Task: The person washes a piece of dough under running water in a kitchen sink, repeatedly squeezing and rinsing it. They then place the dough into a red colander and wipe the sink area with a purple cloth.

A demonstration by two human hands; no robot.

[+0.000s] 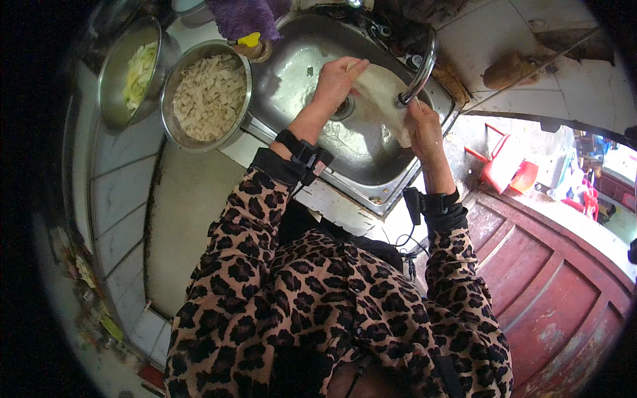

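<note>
Over the stainless steel sink (278, 84), a pale mesh cloth (383, 82) hangs between my two hands. My left hand (336, 82) pinches one end of it, left of the faucet. At the other end, my right hand (424, 127) grips the cloth just below the curved metal faucet (423, 69). The faucet's mouth is close to the cloth; whether water runs from it I cannot tell. The sink's drain (343, 109) shows beneath the cloth, and the metal around it looks wet.
Left of the sink stands a metal bowl of pale sliced pieces (209, 97), beside a metal bowl of cut greens (140, 74). A purple cloth (244, 17) and a yellow-handled item (250, 40) lie at the sink's back left. A red wooden door (542, 273) and red plastic chair (497, 166) are at right.
</note>
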